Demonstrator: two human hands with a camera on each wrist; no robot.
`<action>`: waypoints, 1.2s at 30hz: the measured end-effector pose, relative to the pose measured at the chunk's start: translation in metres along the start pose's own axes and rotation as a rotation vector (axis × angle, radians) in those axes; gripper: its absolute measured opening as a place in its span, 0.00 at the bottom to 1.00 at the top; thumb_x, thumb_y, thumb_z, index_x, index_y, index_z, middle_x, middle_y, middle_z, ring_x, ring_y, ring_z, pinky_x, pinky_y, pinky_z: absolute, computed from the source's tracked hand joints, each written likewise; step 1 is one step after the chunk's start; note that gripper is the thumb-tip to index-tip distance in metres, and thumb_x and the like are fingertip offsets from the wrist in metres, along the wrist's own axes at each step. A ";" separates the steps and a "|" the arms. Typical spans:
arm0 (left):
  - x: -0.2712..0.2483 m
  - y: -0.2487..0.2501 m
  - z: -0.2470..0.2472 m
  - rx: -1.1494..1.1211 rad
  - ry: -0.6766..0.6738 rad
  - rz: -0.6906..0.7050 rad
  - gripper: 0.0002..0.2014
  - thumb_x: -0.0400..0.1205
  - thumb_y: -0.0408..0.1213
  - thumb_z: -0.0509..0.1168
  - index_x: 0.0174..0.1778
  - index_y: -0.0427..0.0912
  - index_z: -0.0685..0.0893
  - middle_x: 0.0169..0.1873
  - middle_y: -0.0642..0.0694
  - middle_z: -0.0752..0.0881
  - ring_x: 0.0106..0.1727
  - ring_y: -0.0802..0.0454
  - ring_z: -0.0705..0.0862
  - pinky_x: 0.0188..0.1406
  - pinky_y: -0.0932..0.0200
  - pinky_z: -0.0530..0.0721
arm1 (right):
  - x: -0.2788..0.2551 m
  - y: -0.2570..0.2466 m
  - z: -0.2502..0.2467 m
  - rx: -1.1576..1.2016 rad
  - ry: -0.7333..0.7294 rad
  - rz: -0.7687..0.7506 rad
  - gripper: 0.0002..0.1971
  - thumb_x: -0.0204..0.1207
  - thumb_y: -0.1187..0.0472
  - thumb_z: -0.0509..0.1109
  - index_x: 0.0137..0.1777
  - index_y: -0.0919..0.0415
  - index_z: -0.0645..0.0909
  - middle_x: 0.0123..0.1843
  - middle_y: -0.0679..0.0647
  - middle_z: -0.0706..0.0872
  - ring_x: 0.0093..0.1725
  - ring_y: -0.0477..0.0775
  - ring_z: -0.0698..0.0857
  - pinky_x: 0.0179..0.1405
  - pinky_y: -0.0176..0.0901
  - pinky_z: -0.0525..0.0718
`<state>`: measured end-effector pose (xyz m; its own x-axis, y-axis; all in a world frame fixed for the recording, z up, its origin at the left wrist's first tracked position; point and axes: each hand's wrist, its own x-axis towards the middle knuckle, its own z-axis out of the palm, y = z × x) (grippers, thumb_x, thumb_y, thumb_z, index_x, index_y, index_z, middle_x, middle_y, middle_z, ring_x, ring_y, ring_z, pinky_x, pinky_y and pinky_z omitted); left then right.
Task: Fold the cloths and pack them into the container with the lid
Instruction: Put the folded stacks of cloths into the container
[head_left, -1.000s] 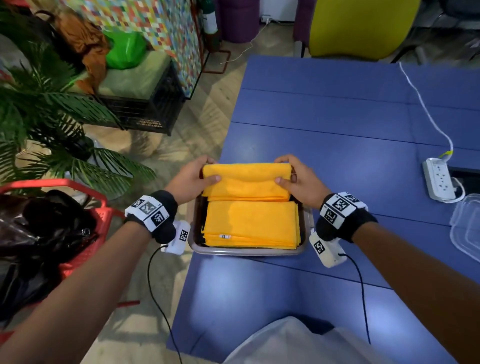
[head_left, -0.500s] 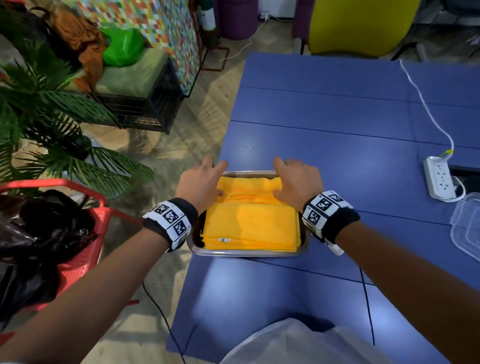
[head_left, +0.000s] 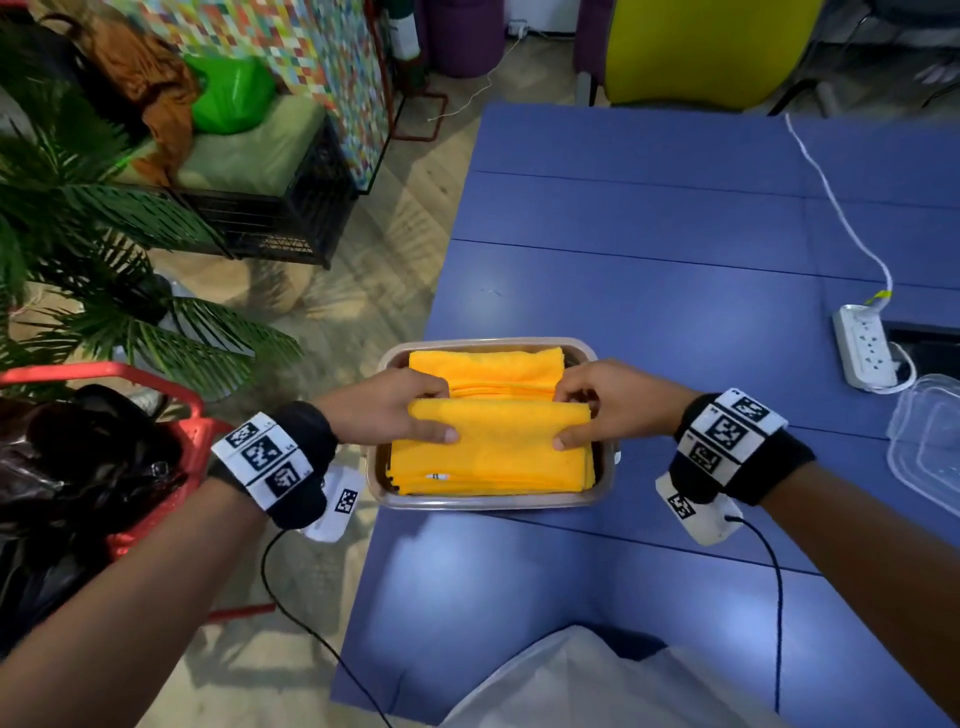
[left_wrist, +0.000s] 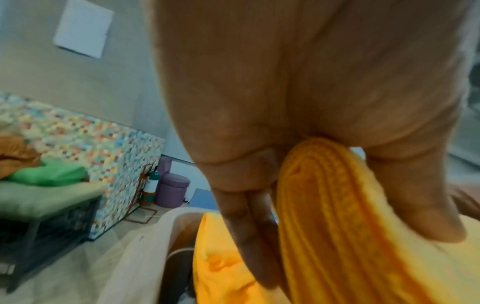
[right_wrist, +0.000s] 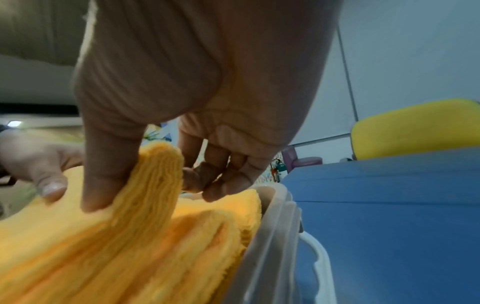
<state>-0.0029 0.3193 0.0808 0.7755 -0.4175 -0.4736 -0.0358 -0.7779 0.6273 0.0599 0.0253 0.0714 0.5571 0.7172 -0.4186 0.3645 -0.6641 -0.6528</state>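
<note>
A clear container at the blue table's near left edge holds folded yellow cloths. One folded cloth lies at the far end of it. A stack of folded yellow cloths fills the near part, with its far edge raised. My left hand pinches the stack's far left corner, thumb on top. My right hand pinches the far right corner the same way. The left wrist view shows the layered stack edge between thumb and fingers. The right wrist view shows the stack and container rim.
The clear lid lies at the table's right edge, beside a white power strip with its cable. A red basket with dark bags and a potted palm stand left of the table. A yellow chair is behind the table.
A second ago both hands held a folded cloth over the container's far end; they pressed it in. Now they have shifted nearer and lifted the near stack's far edge.
</note>
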 end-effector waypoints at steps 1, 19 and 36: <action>-0.001 0.000 -0.005 -0.058 0.028 -0.005 0.15 0.76 0.55 0.73 0.42 0.48 0.78 0.40 0.51 0.76 0.41 0.61 0.75 0.37 0.64 0.72 | -0.002 -0.003 -0.003 0.130 0.004 0.004 0.12 0.71 0.50 0.78 0.45 0.54 0.80 0.38 0.47 0.81 0.37 0.45 0.79 0.35 0.39 0.76; 0.042 -0.004 0.051 0.603 0.282 0.013 0.23 0.84 0.50 0.61 0.76 0.53 0.71 0.67 0.41 0.73 0.61 0.38 0.74 0.64 0.41 0.73 | 0.047 0.004 0.045 -0.525 0.248 -0.140 0.20 0.84 0.61 0.61 0.74 0.45 0.72 0.68 0.54 0.71 0.64 0.58 0.76 0.51 0.46 0.75; 0.049 0.025 0.061 0.697 -0.164 -0.321 0.47 0.78 0.70 0.56 0.84 0.55 0.35 0.84 0.42 0.36 0.84 0.32 0.45 0.75 0.22 0.54 | 0.037 -0.001 0.057 -0.571 0.302 0.016 0.26 0.79 0.64 0.61 0.77 0.50 0.67 0.71 0.57 0.72 0.68 0.60 0.73 0.63 0.55 0.77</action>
<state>-0.0046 0.2504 0.0358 0.7139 -0.1445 -0.6852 -0.2555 -0.9648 -0.0626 0.0377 0.0646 0.0199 0.7204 0.6710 -0.1752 0.6481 -0.7413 -0.1744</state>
